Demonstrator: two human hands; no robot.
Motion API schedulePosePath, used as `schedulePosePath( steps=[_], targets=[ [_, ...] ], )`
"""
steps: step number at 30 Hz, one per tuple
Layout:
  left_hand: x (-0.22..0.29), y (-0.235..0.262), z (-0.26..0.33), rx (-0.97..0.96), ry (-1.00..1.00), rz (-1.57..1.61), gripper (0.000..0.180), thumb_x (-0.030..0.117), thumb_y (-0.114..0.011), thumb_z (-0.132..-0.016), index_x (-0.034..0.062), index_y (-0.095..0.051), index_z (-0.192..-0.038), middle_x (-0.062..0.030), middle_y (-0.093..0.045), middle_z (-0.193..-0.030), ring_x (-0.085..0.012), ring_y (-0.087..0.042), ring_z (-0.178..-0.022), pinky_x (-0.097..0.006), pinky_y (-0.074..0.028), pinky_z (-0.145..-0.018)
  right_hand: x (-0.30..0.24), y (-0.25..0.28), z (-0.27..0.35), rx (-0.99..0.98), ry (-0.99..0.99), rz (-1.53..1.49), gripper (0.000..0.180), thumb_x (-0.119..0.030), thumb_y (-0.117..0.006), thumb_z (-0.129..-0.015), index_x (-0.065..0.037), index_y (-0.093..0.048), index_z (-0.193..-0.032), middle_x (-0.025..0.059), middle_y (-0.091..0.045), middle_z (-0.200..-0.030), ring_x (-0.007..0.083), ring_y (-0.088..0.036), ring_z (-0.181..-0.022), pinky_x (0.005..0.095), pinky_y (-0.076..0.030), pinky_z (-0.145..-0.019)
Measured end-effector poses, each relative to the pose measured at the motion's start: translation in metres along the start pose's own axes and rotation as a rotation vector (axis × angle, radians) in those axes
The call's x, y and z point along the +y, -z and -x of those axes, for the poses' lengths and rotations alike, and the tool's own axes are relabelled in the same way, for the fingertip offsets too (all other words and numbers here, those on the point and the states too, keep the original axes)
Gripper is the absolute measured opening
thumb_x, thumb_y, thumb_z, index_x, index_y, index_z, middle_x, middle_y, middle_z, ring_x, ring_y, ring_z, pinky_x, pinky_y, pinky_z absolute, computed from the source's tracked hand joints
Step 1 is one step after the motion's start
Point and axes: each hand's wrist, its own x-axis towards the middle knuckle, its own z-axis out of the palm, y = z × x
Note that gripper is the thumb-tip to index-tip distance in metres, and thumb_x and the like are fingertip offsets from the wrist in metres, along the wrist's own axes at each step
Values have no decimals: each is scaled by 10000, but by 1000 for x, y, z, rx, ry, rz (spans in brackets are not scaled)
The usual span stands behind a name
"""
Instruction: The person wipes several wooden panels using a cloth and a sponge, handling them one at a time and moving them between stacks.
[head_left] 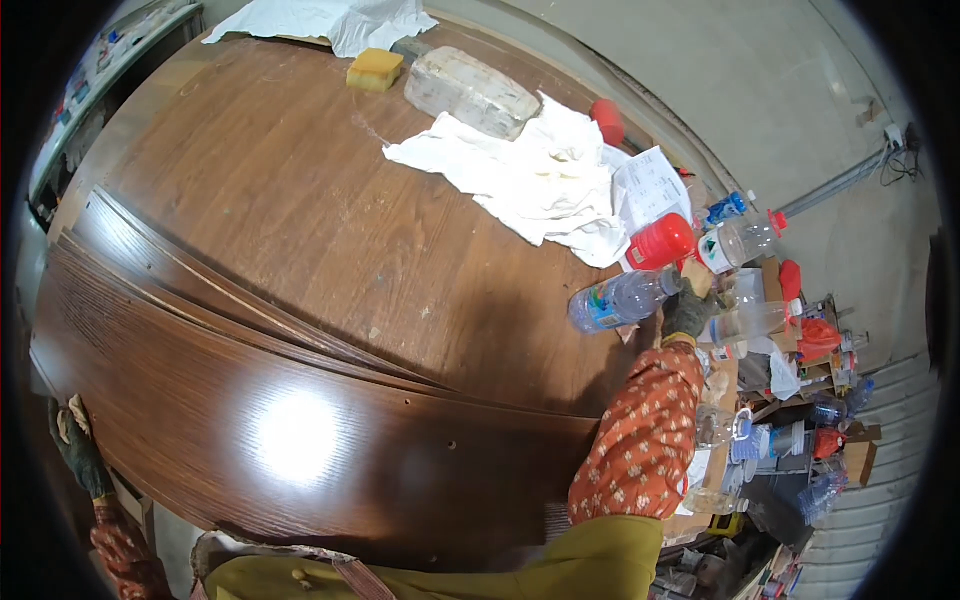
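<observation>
My right hand [687,312], in a dark glove, reaches to the far right side of the table. It is at the neck of a clear plastic bottle [608,303] with a blue label. A small beige piece [698,277] shows at its fingertips; whether the fingers hold it or the bottle neck is hidden. At the far left, beside the panel's edge, my left hand [82,462] wears a dark glove and is closed on a crumpled beige cloth [73,416]. A glossy brown wooden panel [200,390] with small holes lies in front of me, and a narrower brown strip [240,292] lies behind it.
Across the brown tabletop [330,180] lie a white cloth [530,175], a wrapped block [472,90] and a yellow sponge [375,70]. A red container [660,242], a paper sheet [652,190] and a red-capped bottle [742,242] crowd the right edge. Several bottles clutter the right side.
</observation>
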Motion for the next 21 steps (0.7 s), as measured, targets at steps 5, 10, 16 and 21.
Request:
schedulePosePath(
  steps=[5,10,16,21],
  targets=[
    [20,-28,7,-13,-71,-173,377,215,-448,-979,10,-467,-1294,-70,-548,-1275,-192,-512,-1163,-305,-385,-1003,-137,46,56,-236,20,-489,680,97,-607,-774,-134,-337,-1354,136,-519,-1154,283,-588,-894,350,-550,-731],
    [4,-9,13,-49,124,-47,398,319,-501,-949,51,-541,-1241,-51,-578,-1195,-174,-558,-1058,-290,-422,-933,-189,28,127,-772,185,-656,690,48,-662,-738,-96,-363,-1343,142,-484,-1241,293,-539,-1084,386,-516,-875],
    [76,-23,42,-226,452,114,365,322,-469,-964,61,-559,-1202,-71,-614,-1079,-146,-600,-929,-229,-518,-608,-270,-47,272,-1144,-66,-945,598,-325,-615,-873,-22,-399,-1341,124,-426,-1350,339,-439,-1218,491,-347,-1046],
    [120,-24,37,-289,-144,190,320,223,-581,-894,5,-593,-1127,-171,-576,-1213,-245,-580,-1064,-371,-466,-900,-336,-86,399,-1189,106,-595,483,-285,-642,-870,-32,-488,-1251,77,-516,-1223,206,-492,-1137,335,-416,-951]
  ],
)
